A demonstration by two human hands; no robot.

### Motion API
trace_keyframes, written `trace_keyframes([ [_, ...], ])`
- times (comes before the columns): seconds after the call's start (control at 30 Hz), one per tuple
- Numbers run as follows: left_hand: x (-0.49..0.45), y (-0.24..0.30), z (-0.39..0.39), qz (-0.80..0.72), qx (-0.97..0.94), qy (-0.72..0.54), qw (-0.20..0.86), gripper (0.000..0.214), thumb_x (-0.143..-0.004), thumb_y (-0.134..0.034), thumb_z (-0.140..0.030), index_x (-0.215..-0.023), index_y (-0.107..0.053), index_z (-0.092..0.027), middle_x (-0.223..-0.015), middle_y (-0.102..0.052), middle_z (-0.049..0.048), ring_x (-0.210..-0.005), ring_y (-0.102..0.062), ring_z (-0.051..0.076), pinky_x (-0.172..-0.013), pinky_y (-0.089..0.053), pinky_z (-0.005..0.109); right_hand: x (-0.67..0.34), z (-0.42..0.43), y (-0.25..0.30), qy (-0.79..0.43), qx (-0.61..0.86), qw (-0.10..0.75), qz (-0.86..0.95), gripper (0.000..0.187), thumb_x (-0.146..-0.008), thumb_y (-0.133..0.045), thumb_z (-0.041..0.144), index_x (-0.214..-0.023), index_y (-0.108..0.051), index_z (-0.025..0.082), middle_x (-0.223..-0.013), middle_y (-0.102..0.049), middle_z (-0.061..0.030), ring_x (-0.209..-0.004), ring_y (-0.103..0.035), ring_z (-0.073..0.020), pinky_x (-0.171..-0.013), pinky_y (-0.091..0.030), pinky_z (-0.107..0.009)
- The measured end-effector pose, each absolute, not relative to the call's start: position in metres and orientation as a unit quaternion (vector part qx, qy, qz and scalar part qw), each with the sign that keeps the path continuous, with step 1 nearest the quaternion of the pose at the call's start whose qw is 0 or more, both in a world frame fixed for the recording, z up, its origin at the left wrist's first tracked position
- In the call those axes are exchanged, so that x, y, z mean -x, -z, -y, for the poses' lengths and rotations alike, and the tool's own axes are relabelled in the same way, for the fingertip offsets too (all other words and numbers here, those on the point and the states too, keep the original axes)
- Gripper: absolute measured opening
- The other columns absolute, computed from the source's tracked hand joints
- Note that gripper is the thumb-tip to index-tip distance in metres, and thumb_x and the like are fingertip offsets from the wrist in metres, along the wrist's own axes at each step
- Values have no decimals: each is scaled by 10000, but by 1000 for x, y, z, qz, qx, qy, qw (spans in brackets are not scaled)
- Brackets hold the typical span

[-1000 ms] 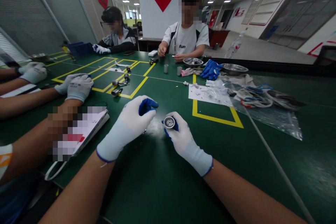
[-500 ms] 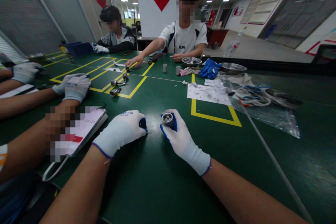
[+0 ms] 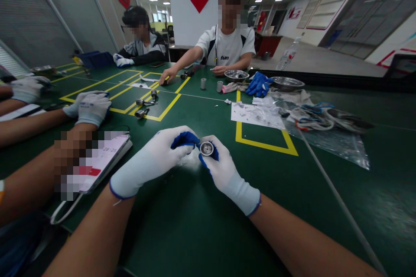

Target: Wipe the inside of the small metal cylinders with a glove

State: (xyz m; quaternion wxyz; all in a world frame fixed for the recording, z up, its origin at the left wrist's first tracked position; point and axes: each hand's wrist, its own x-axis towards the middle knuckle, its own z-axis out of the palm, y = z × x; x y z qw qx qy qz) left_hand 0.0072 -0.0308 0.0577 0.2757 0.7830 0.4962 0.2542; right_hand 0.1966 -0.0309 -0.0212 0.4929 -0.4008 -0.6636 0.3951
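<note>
My right hand (image 3: 221,162), in a white glove with blue palm coating, is wrapped round a short grey metal cylinder (image 3: 206,149). The cylinder's open round end faces up toward me, and small details show inside its rim. Close against its left side is my left hand (image 3: 169,149), gloved alike, with thumb and fingertips drawn together in a pinch. Whatever the pinch holds, if anything, is too small to make out. Both hands are just above the green table (image 3: 182,220).
A phone (image 3: 104,164) on a stand lies left, beside a neighbour's gloved hands (image 3: 92,108). Metal parts (image 3: 141,113) lie within yellow tape. Right are a paper sheet (image 3: 256,115) with small pieces, a plastic bag (image 3: 341,149) and blue gloves (image 3: 259,84). A co-worker (image 3: 224,47) sits opposite.
My left hand has moved right, up to the cylinder, its fingers now pinched beside the rim. My right hand keeps its hold. The co-worker opposite has drawn their fingers together over a dark part.
</note>
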Motion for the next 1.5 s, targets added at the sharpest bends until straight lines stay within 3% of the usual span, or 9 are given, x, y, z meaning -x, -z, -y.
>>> trace_keyframes([
  [0.2, -16, -64, 37, -460, -748, -333, 345, 223, -853, -736, -254, -1066, -768, -198, -1067, -803, 42, -999, -739, 244, -958, -590, 387, -196, 33, 19, -428, 392, 484, 655, 146, -837, -584, 226, -982, -585, 245, -917, -685, -28, -908, -665, -264, -827, -536, -400],
  [0.4, -25, -63, 40, -473, -782, -309, 262, 61, -854, -778, -263, -868, -810, -213, -966, -732, 30, -911, -686, 218, -850, -545, 363, -196, 35, 16, -422, 397, 472, 664, 84, -891, -563, 259, -974, -556, 247, -893, -658, -31, -884, -660, -268, -789, -534, -401],
  [0.73, -40, -58, 44, -522, -763, -289, 249, 139, -881, -770, -272, -763, -777, -198, -877, -678, 16, -824, -649, 199, -750, -501, 337, -195, 36, 18, -403, 407, 463, 676, 183, -841, -552, 159, -1000, -538, 249, -938, -647, -24, -910, -660, -249, -838, -543, -402],
  [0.87, -40, -59, 46, -533, -766, -286, 217, 143, -890, -764, -289, -780, -794, -203, -889, -674, 23, -832, -643, 203, -729, -491, 335, -195, 37, 18, -397, 422, 452, 678, 223, -835, -555, 150, -1036, -540, 245, -1004, -650, -49, -1014, -655, -273, -897, -545, -439],
  [1.13, -41, -56, 43, -510, -731, -332, 307, 152, -856, -769, -263, -733, -746, -175, -862, -651, 4, -795, -662, 182, -731, -524, 334, -195, 38, 16, -402, 424, 452, 674, 227, -835, -566, 162, -1043, -538, 246, -1018, -647, -57, -1036, -653, -293, -913, -553, -470],
  [1.5, -46, -62, 48, -582, -748, -246, 204, 154, -921, -734, -268, -810, -808, -192, -899, -687, 23, -834, -662, 197, -749, -510, 339, -189, 35, 20, -370, 465, 421, 685, 264, -819, -562, 103, -1044, -543, 240, -1052, -630, -65, -1091, -632, -296, -971, -533, -503],
])
